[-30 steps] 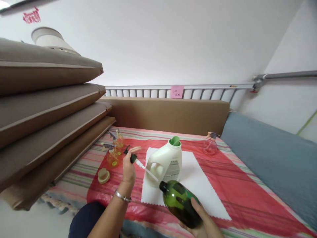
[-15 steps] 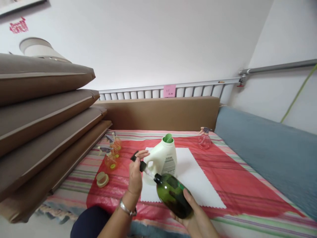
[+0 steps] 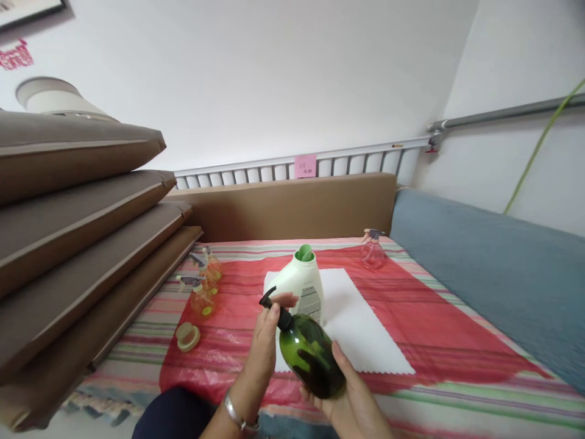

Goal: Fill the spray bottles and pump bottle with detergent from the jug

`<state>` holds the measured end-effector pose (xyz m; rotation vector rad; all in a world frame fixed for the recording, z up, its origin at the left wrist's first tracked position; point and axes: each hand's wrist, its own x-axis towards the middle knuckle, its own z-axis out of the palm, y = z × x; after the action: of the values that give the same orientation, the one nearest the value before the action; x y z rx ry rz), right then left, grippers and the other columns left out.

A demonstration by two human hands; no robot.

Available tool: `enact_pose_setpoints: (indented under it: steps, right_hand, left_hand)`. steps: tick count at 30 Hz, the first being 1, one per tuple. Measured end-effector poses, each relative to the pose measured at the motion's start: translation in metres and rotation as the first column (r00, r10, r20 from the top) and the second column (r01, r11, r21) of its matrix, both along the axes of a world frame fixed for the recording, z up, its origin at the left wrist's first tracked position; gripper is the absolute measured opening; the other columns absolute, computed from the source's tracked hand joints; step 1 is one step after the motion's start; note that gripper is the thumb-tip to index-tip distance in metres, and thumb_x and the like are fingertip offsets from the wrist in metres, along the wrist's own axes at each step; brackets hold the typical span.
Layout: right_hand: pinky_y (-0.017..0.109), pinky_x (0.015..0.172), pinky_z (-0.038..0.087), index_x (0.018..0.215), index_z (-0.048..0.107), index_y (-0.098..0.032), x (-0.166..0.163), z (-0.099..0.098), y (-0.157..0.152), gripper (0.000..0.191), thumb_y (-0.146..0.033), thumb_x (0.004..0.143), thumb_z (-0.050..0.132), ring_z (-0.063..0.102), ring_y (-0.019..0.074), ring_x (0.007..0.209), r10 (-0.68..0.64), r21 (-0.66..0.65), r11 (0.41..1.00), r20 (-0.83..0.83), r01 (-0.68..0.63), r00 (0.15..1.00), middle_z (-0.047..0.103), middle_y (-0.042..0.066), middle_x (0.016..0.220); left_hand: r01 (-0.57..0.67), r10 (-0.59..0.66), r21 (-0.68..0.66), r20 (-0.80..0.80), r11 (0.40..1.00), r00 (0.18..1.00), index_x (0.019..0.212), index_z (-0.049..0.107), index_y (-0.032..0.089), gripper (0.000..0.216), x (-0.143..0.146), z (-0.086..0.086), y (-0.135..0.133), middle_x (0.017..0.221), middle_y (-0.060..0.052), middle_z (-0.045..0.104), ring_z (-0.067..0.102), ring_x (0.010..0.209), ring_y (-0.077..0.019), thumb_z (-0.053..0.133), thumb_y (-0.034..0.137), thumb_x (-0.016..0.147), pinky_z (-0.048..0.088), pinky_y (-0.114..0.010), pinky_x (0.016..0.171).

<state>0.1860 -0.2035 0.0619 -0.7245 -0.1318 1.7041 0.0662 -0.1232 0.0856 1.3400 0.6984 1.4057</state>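
My right hand point(image 3: 350, 390) is wrapped round the lower part of a dark green pump bottle point(image 3: 311, 350), which tilts up to the left. At its neck, my left hand point(image 3: 267, 326) grips the black pump head point(image 3: 276, 310), which sits on the bottle's mouth. Whether its collar is threaded on, I cannot tell. Right behind the bottle stands a white detergent jug point(image 3: 299, 277) with an uncovered mouth and a green spout inside. A pale round cap point(image 3: 187, 336) lies to the left on the red sheet.
Several clear spray bottles point(image 3: 203, 299) stand at the left, and a pink spray bottle point(image 3: 373, 251) at the back right. A white scallop-edged mat point(image 3: 361, 329) lies on the red sheet point(image 3: 439, 341). Stacked brown cushions point(image 3: 91, 219) rise at the left; a blue cushion point(image 3: 484, 262) borders the right.
The pump head, held apart from the bottle with its tube partly showing, has come down onto the bottle's mouth. My left hand has moved right and toward me. The view has shifted slightly.
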Motion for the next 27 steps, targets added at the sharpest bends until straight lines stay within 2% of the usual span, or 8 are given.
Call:
enact_pose_setpoints:
  steps: [3, 5, 8, 10, 14, 18, 23, 27]
  right_hand:
    - [0.035, 0.066, 0.048, 0.105, 0.062, -0.018, 0.0, 0.001, 0.0, 0.055, -0.049, 0.061, 0.074, 0.065, 0.0228, 0.078, -0.01, 0.009, 1.0, 0.003, 0.01, 1.0, 0.072, 0.009, 0.09]
    - [0.035, 0.067, 0.047, 0.106, 0.062, -0.019, -0.001, 0.001, -0.001, 0.055, -0.048, 0.061, 0.074, 0.065, 0.0224, 0.078, -0.02, 0.02, 1.0, 0.003, 0.02, 1.0, 0.072, 0.008, 0.09]
    - [0.034, 0.067, 0.047, 0.1, 0.063, -0.018, -0.002, 0.001, -0.002, 0.048, -0.047, 0.064, 0.073, 0.065, 0.0223, 0.079, -0.033, 0.032, 0.999, -0.012, 0.033, 0.999, 0.072, 0.009, 0.091]
    - [0.035, 0.067, 0.047, 0.099, 0.063, -0.018, -0.003, 0.001, -0.003, 0.045, -0.047, 0.066, 0.071, 0.065, 0.0227, 0.079, -0.044, 0.036, 0.998, -0.031, 0.045, 0.999, 0.072, 0.01, 0.091]
    - [0.036, 0.068, 0.047, 0.099, 0.062, -0.016, -0.003, 0.003, -0.004, 0.043, -0.047, 0.07, 0.068, 0.066, 0.023, 0.078, -0.044, 0.048, 0.998, -0.048, 0.046, 0.998, 0.072, 0.01, 0.091]
    - [0.034, 0.067, 0.047, 0.094, 0.065, -0.015, -0.005, 0.005, -0.008, 0.041, -0.049, 0.071, 0.066, 0.066, 0.0215, 0.076, 0.01, 0.057, 0.998, -0.079, -0.006, 0.997, 0.073, 0.01, 0.089]
    - [0.035, 0.068, 0.048, 0.094, 0.066, -0.014, -0.008, 0.004, -0.012, 0.042, -0.05, 0.073, 0.064, 0.066, 0.0214, 0.078, 0.032, 0.061, 0.998, -0.106, -0.025, 0.994, 0.073, 0.01, 0.09]
    - [0.036, 0.07, 0.048, 0.098, 0.065, -0.014, -0.008, 0.004, -0.013, 0.042, -0.049, 0.075, 0.062, 0.066, 0.0215, 0.08, 0.036, 0.083, 0.996, -0.108, -0.027, 0.994, 0.072, 0.011, 0.094]
  left_hand:
    - [0.084, -0.074, -0.065, 0.137, 0.994, 0.988, 0.092, 0.061, 0.017, 0.03, 0.003, 0.001, -0.002, 0.097, -0.009, 0.067, 0.059, 0.091, -0.0225, 0.054, 0.043, 0.08, 0.042, -0.037, 0.087]
    - [0.087, -0.076, -0.07, 0.152, 0.994, 0.985, 0.086, 0.061, 0.017, 0.023, 0.004, 0.001, -0.004, 0.093, -0.007, 0.067, 0.059, 0.09, -0.0213, 0.06, 0.039, 0.077, 0.042, -0.035, 0.087]
    - [0.018, -0.013, -0.073, 0.067, 0.997, 0.998, 0.086, 0.064, 0.016, 0.021, 0.001, 0.005, -0.008, 0.092, -0.007, 0.067, 0.059, 0.091, -0.0207, 0.064, 0.033, 0.075, 0.043, -0.032, 0.086]
    - [0.01, -0.009, -0.071, 0.016, 0.997, 1.0, 0.093, 0.064, 0.017, 0.024, -0.002, 0.009, -0.011, 0.093, -0.007, 0.067, 0.059, 0.09, -0.0203, 0.063, 0.033, 0.076, 0.044, -0.031, 0.083]
    - [0.075, -0.078, -0.048, -0.076, 0.996, 0.994, 0.107, 0.062, 0.02, 0.032, -0.01, 0.021, -0.016, 0.097, -0.007, 0.067, 0.059, 0.094, -0.0216, 0.062, 0.031, 0.077, 0.043, -0.033, 0.086]
    - [0.165, -0.171, -0.072, -0.087, 0.984, 0.981, 0.107, 0.062, 0.019, 0.034, -0.015, 0.029, -0.018, 0.102, -0.009, 0.068, 0.058, 0.099, -0.0238, 0.063, 0.031, 0.076, 0.042, -0.034, 0.089]
    - [0.191, -0.186, -0.111, 0.05, 0.975, 0.981, 0.098, 0.059, 0.019, 0.028, -0.012, 0.019, -0.016, 0.1, -0.01, 0.069, 0.06, 0.098, -0.0249, 0.064, 0.033, 0.075, 0.041, -0.038, 0.088]
    - [0.147, -0.137, -0.112, 0.091, 0.983, 0.986, 0.097, 0.062, 0.017, 0.036, -0.011, 0.008, -0.012, 0.103, -0.011, 0.068, 0.058, 0.097, -0.0257, 0.069, 0.037, 0.068, 0.043, -0.036, 0.085]
